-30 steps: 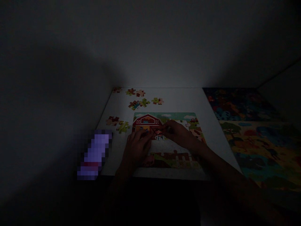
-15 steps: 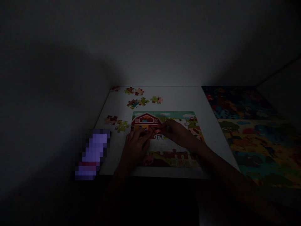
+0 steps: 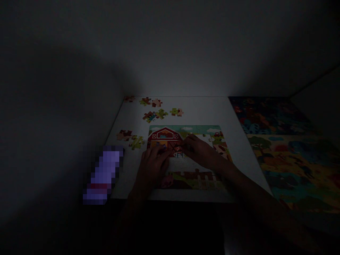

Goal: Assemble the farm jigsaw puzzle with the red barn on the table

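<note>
In dim light a partly assembled jigsaw puzzle (image 3: pixel 166 134) with a red barn lies on a white table. My left hand (image 3: pixel 154 161) rests over the barn's lower left, fingers stretched out on the pieces there. Just right of it, my right hand (image 3: pixel 198 148) is closed in a pinch, thumb and fingertips together at the barn's right side. A puzzle piece (image 3: pixel 178 152) with a brown and white figure shows between the two hands. The fingers and the darkness partly hide its edges. Bare tabletop shows inside the puzzle, above its lower fence strip (image 3: pixel 203 180).
Loose puzzle pieces (image 3: pixel 156 115) lie beyond the puzzle, and more pieces (image 3: pixel 136 142) lie to its left. A pixelated purple, phone-like object (image 3: pixel 105 173) is at the table's left edge. Two colourful animal pictures (image 3: pixel 268 115) (image 3: pixel 289 159) lie on the right. A pale wall (image 3: pixel 175 71) rises behind.
Both hands stay almost in place over the barn, with only a slight shift of the fingers. The whole view has moved very slightly.
</note>
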`<action>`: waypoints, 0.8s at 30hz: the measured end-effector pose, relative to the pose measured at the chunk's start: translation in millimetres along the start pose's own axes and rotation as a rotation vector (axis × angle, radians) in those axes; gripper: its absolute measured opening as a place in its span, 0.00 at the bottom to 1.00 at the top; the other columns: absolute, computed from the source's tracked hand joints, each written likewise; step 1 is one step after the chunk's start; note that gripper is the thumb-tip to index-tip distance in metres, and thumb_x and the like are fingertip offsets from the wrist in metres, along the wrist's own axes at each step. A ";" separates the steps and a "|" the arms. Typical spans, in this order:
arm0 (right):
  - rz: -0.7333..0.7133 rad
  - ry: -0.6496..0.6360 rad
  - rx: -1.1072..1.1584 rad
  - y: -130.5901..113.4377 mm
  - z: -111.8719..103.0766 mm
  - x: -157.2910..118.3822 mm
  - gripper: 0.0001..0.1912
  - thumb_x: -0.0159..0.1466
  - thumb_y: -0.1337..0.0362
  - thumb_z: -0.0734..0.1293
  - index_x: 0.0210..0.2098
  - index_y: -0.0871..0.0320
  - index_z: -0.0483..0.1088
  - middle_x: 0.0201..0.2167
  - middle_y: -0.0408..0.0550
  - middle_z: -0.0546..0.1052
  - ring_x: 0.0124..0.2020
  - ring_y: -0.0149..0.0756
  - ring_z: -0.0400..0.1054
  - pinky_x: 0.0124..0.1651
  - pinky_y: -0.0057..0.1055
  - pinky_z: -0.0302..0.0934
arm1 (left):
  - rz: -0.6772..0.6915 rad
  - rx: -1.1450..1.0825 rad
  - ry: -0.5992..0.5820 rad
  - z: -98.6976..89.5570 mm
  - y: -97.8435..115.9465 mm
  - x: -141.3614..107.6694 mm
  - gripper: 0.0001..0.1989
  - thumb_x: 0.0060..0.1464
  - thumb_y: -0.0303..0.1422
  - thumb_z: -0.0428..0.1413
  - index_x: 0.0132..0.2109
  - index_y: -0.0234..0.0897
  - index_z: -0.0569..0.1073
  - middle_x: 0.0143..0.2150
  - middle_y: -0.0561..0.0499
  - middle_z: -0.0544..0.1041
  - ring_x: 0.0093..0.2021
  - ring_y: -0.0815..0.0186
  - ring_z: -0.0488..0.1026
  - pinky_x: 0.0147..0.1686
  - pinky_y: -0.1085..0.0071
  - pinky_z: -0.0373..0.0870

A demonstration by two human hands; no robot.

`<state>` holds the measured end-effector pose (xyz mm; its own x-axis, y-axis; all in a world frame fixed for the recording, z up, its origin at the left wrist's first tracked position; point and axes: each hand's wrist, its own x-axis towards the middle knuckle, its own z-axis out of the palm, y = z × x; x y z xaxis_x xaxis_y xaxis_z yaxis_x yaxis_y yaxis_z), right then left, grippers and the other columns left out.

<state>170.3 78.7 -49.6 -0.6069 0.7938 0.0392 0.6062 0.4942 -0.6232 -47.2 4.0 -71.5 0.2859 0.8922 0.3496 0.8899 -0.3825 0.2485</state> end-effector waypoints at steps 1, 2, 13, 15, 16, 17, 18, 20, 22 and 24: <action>-0.005 0.000 0.000 0.2 0.0 0.2 0.07 0.70 0.62 0.62 0.44 0.56 0.70 0.42 0.50 0.71 0.44 0.38 0.68 0.47 0.35 0.65 | -0.003 -0.001 -0.004 0.0 -0.1 -0.1 0.17 0.63 0.31 0.51 0.57 0.44 0.74 0.53 0.44 0.72 0.51 0.55 0.67 0.48 0.57 0.67; -0.005 -0.002 -0.002 0.1 -0.1 0.3 0.08 0.70 0.62 0.61 0.45 0.56 0.70 0.42 0.50 0.71 0.44 0.38 0.68 0.48 0.36 0.65 | -0.005 -0.002 -0.007 -0.1 -0.2 -0.2 0.17 0.63 0.31 0.51 0.57 0.44 0.73 0.53 0.44 0.72 0.51 0.55 0.68 0.48 0.57 0.67; 0.010 -0.027 -0.016 -2.0 -2.9 -0.8 0.10 0.70 0.62 0.62 0.48 0.56 0.71 0.44 0.50 0.70 0.44 0.36 0.69 0.47 0.34 0.65 | 0.016 0.016 0.021 0.5 -0.5 0.4 0.16 0.63 0.30 0.52 0.56 0.42 0.74 0.53 0.44 0.73 0.51 0.54 0.68 0.47 0.57 0.67; -0.008 -0.034 -0.020 -1.3 -4.4 0.0 0.11 0.70 0.62 0.62 0.49 0.55 0.71 0.43 0.50 0.71 0.44 0.36 0.69 0.48 0.33 0.64 | 0.002 0.018 0.009 0.7 -0.6 0.6 0.17 0.63 0.30 0.52 0.56 0.44 0.74 0.53 0.44 0.73 0.50 0.55 0.68 0.47 0.57 0.67; -0.009 -0.042 -0.028 -1.1 -5.7 0.4 0.11 0.70 0.62 0.62 0.49 0.54 0.72 0.43 0.50 0.71 0.44 0.36 0.69 0.48 0.33 0.64 | -0.003 0.017 0.002 0.8 -0.9 0.8 0.17 0.63 0.31 0.52 0.57 0.44 0.74 0.53 0.44 0.73 0.50 0.55 0.68 0.47 0.57 0.67; -0.006 -0.051 -0.039 -1.0 -7.4 0.8 0.11 0.70 0.62 0.62 0.49 0.55 0.73 0.42 0.50 0.72 0.44 0.36 0.69 0.47 0.32 0.64 | -0.004 0.016 -0.005 0.9 -1.1 0.8 0.17 0.63 0.31 0.52 0.57 0.45 0.74 0.54 0.44 0.73 0.50 0.55 0.68 0.47 0.57 0.67; 0.000 -0.057 -0.052 -1.1 -9.3 1.1 0.11 0.70 0.62 0.62 0.48 0.55 0.73 0.42 0.50 0.72 0.44 0.36 0.69 0.47 0.32 0.64 | -0.004 0.017 -0.009 1.1 -1.5 0.9 0.17 0.63 0.31 0.52 0.57 0.45 0.74 0.54 0.44 0.72 0.51 0.54 0.68 0.48 0.56 0.67; 0.004 -0.068 -0.076 -2.0 -13.5 1.2 0.11 0.70 0.63 0.62 0.47 0.55 0.74 0.42 0.50 0.73 0.44 0.36 0.69 0.46 0.31 0.63 | -0.003 0.018 -0.011 1.5 -2.2 0.8 0.17 0.63 0.31 0.52 0.56 0.45 0.74 0.54 0.44 0.73 0.51 0.54 0.68 0.48 0.56 0.67; -0.005 -0.082 -0.098 -3.5 -17.3 0.9 0.12 0.71 0.63 0.61 0.46 0.55 0.75 0.43 0.50 0.74 0.43 0.35 0.69 0.45 0.30 0.62 | -0.004 0.014 -0.006 2.0 -2.8 0.5 0.16 0.63 0.31 0.51 0.56 0.44 0.75 0.54 0.44 0.73 0.51 0.54 0.68 0.48 0.56 0.67; -0.008 -0.105 -0.128 -5.4 -20.0 0.5 0.12 0.71 0.63 0.60 0.45 0.56 0.76 0.44 0.50 0.74 0.41 0.33 0.69 0.44 0.28 0.61 | -0.003 0.008 0.005 2.2 -2.9 0.0 0.17 0.63 0.31 0.51 0.57 0.45 0.74 0.54 0.44 0.73 0.51 0.54 0.68 0.48 0.56 0.67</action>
<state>177.0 83.5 -30.6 -0.6584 0.7515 -0.0424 0.6575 0.5468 -0.5183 -49.0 5.6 -74.2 0.2815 0.8920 0.3536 0.8934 -0.3781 0.2426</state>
